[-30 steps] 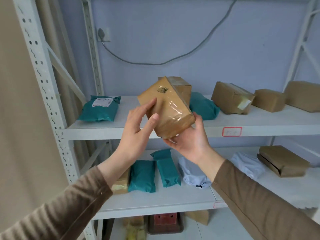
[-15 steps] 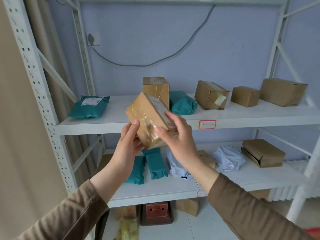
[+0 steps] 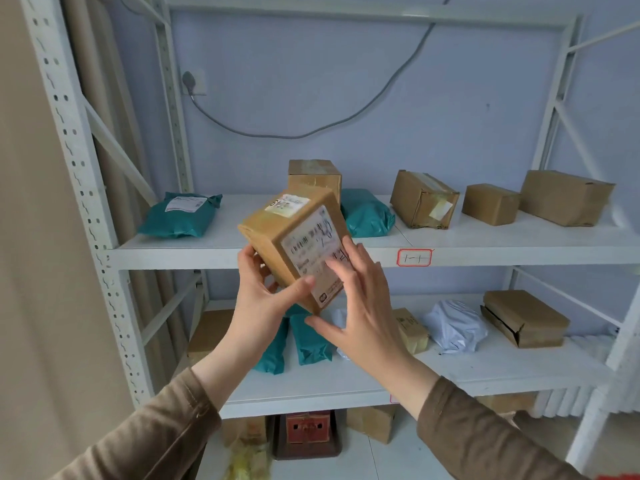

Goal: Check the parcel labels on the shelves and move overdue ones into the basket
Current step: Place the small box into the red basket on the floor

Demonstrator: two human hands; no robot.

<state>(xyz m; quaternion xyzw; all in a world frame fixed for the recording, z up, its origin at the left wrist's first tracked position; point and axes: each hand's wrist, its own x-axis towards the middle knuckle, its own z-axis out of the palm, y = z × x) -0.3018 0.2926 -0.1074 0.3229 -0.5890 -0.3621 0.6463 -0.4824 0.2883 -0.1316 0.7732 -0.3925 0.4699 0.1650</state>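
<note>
Parcel (image 3: 277, 242) of brown cardboard, tilted on one corner, is held up in front of the upper shelf (image 3: 485, 237), with its white shipping label (image 3: 313, 244) turned toward the camera; the label carries barcodes and handwriting too blurred to read, and a smaller pale sticker (image 3: 286, 205) sits on the top face. The left hand (image 3: 258, 303) has its grip closed on the parcel from below, fingers behind the left side and the thumb pressed across the front lower edge. The right hand (image 3: 360, 306) is open, its straight fingers laid flat on the label and its thumb under the bottom corner. Both arms wear brown sleeves. On the upper shelf behind stand a taped box (image 3: 313, 173), a teal mailer bag (image 3: 367, 213) just beside it, another teal bag (image 3: 181, 214) with a white label far to the left, and three more cardboard boxes (image 3: 424, 199) to the right. A red-framed tag (image 3: 414, 257) with hand-drawn strokes is stuck on the shelf's front edge. The lower shelf (image 3: 467, 372) holds two teal bags (image 3: 310, 336), a white bag (image 3: 453, 323), a small box (image 3: 410, 329) and a torn flat box (image 3: 524, 317). Under it, on the floor, are further boxes and a dark red crate (image 3: 306, 434). The rack is white metal against a pale blue wall with a socket (image 3: 194, 83) and a sagging grey cable (image 3: 311, 131).
</note>
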